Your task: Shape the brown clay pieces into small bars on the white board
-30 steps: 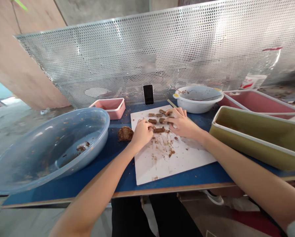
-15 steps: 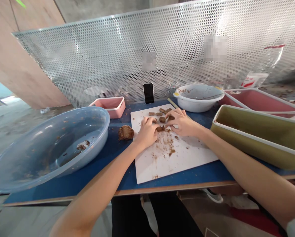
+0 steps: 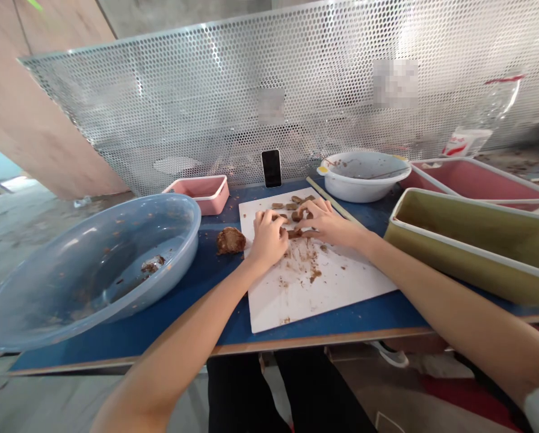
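Note:
Both my hands rest on a white board (image 3: 328,282) smeared with brown paste. My left hand (image 3: 268,236) has its fingers curled over small brown pieces (image 3: 296,216) at the board's far end. My right hand (image 3: 327,221) meets it from the right, fingers bent and pinching at the same pieces. Several more brown pieces (image 3: 292,205) lie in a row just beyond the fingers. A brown lump (image 3: 230,240) sits on the blue tabletop (image 3: 170,307), left of the board. What each hand actually grips is hidden by the fingers.
A large blue basin (image 3: 84,264) stands at the left, a small pink tray (image 3: 201,191) behind it. A phone (image 3: 272,168) leans on the perforated metal screen (image 3: 251,90). A white bowl (image 3: 364,174), a pink bin (image 3: 472,180) and an olive bin (image 3: 468,240) fill the right side.
Both hands have slid slightly toward each other and toward the far end of the board, closing over the brown pieces. The view has shifted a little.

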`<move>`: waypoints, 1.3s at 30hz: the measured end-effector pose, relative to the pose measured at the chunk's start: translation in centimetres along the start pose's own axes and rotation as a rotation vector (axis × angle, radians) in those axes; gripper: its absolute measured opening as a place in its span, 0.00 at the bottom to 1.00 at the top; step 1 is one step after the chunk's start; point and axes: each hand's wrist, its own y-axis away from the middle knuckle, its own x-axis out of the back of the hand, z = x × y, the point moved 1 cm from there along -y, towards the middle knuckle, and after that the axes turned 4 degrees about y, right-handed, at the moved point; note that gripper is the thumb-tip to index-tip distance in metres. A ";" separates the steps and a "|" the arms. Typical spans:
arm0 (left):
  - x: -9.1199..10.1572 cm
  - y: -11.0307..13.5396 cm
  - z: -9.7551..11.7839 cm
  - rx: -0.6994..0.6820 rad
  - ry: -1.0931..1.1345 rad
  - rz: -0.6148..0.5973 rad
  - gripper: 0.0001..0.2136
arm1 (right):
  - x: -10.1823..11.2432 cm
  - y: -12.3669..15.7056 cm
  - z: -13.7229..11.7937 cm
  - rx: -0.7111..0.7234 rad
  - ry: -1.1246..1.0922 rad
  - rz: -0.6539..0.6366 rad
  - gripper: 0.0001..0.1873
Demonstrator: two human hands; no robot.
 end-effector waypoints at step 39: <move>-1.8 -0.7 -2.0 0.034 0.356 -0.194 0.23 | 0.8 -3.3 1.5 0.105 -0.097 -0.202 0.06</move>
